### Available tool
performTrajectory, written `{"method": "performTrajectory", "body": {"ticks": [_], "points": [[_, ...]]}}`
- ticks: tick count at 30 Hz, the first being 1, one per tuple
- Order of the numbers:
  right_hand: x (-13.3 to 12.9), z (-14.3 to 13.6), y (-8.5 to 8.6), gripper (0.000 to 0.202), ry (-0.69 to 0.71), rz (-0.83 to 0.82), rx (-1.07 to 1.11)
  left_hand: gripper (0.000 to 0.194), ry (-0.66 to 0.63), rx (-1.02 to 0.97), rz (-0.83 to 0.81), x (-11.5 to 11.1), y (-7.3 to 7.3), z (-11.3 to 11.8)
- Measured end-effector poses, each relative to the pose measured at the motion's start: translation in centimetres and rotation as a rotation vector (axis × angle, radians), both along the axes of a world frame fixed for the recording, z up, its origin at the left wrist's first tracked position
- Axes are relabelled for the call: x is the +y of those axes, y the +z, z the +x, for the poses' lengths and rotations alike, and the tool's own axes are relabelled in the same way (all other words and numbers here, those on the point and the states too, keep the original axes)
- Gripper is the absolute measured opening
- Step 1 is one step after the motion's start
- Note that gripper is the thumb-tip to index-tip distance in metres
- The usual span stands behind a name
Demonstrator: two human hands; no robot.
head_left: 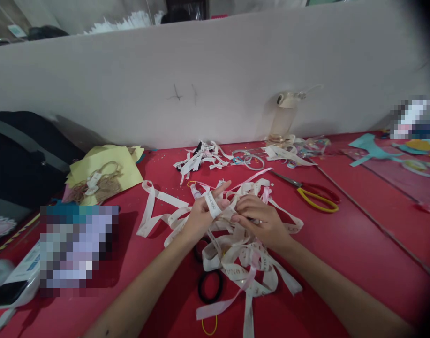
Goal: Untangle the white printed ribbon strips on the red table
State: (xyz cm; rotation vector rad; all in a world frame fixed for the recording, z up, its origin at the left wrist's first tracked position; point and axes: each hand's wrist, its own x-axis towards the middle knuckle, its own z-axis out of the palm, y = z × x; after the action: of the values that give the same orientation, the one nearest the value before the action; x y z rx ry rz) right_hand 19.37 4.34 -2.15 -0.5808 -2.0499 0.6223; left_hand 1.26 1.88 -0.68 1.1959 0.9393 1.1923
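Note:
A white printed ribbon [211,205] is looped across my left hand [202,211], which grips it with one finger stretched out. Close beside it, my right hand [260,218] pinches ribbon between thumb and fingers; the exact grip is partly hidden. Beneath both hands spreads a loose heap of white ribbon [232,270] with printed letters, and a pink ribbon strip [215,311] trails toward me. A black hair tie [210,300] lies just below the heap, with a yellow rubber band [209,332] nearer to me.
On the red table [158,286], scissors [318,199] with red and yellow handles lie to the right. A clear bottle [283,119] stands by the white partition [218,89]. Ribbon scraps [204,157] lie behind the heap. Yellow paper [125,173] and a dark bag [21,155] are left.

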Motion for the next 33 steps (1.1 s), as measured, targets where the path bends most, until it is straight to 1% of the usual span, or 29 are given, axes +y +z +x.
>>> {"method": "performTrajectory", "body": {"ticks": [2, 4, 6, 8, 10, 12, 15, 17, 20, 23, 28, 31, 33], "points": [[-0.2, 0.0, 0.0, 0.018, 0.004, -0.079, -0.013, 0.054, 0.036, 0.063, 0.013, -0.1, 0.4, 0.0], [-0.4, 0.1, 0.1, 0.021, 0.004, -0.154, -0.051, 0.047, 0.094, 0.052, 0.020, -0.1, 0.5, 0.1], [-0.8, 0.0, 0.2, 0.019, -0.003, -0.186, -0.084, 0.039, 0.165, -0.015, -0.001, -0.1, 0.4, 0.3], [-1.3, -0.3, 0.1, 0.015, -0.009, -0.195, -0.093, 0.035, 0.250, -0.123, -0.044, 0.0, 0.0, 0.6], [-2.0, -0.6, 0.0, 0.021, -0.012, -0.230, -0.079, 0.035, 0.342, -0.242, -0.091, 0.1, -0.5, 1.1], [-2.7, -0.9, 0.0, 0.022, 0.001, -0.308, -0.035, 0.039, 0.391, -0.323, -0.137, 0.1, -1.0, 1.6], [-3.3, -1.1, 0.3, 0.033, 0.001, -0.404, 0.027, 0.038, 0.358, -0.364, -0.152, 0.1, -1.0, 2.0], [-3.2, -1.1, 0.6, 0.040, -0.034, -0.419, 0.003, 0.034, 0.331, -0.371, -0.125, 0.0, -0.7, 2.1], [-2.5, -1.0, 0.5, 0.040, -0.076, -0.425, -0.081, 0.037, 0.320, -0.381, -0.085, -0.2, -0.1, 2.0], [-2.0, -1.2, -0.2, 0.040, -0.068, -0.480, -0.116, 0.041, 0.328, -0.380, -0.057, -0.3, 0.1, 2.1], [-2.2, -2.1, -1.0, 0.053, -0.177, -0.467, -0.166, 0.044, 0.330, -0.404, -0.036, -0.7, -0.1, 2.8], [-2.3, -2.3, -1.0, 0.054, -0.163, -0.485, -0.227, 0.045, 0.281, -0.431, -0.050, -1.0, -0.1, 3.1], [-2.3, -2.3, -1.0, 0.051, -0.142, -0.477, -0.251, 0.044, 0.259, -0.441, -0.062, -1.0, 0.0, 3.1]]}}
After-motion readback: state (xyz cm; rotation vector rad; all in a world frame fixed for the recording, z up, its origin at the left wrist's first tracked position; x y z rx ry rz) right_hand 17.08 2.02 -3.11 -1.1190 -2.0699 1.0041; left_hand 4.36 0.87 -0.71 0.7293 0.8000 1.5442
